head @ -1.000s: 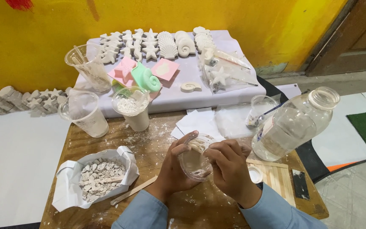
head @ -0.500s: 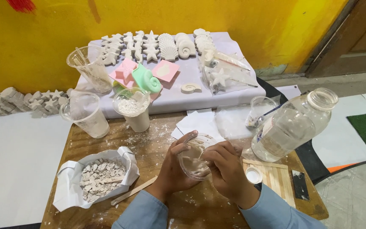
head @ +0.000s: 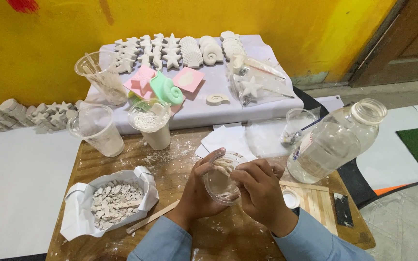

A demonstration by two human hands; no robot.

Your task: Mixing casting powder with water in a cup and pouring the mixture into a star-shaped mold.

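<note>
While both hands close their fingers around a clear plastic cup (head: 221, 181) tipped on its side above the dusty wooden table (head: 180, 159), the left hand (head: 200, 191) cradles its base and the right hand (head: 260, 191) grips its rim. Just right stands a large clear bottle (head: 335, 140); to the left lie a wooden stick (head: 152, 217) and a paper-lined bowl of white chunks (head: 110, 203).

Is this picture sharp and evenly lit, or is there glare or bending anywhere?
Head view: soft, even light, faint shadows; both hands, left hand and right hand, and the clear cup look sharp; highlights glint on the glass bottle; wide-angle bending tilts the door.
</note>
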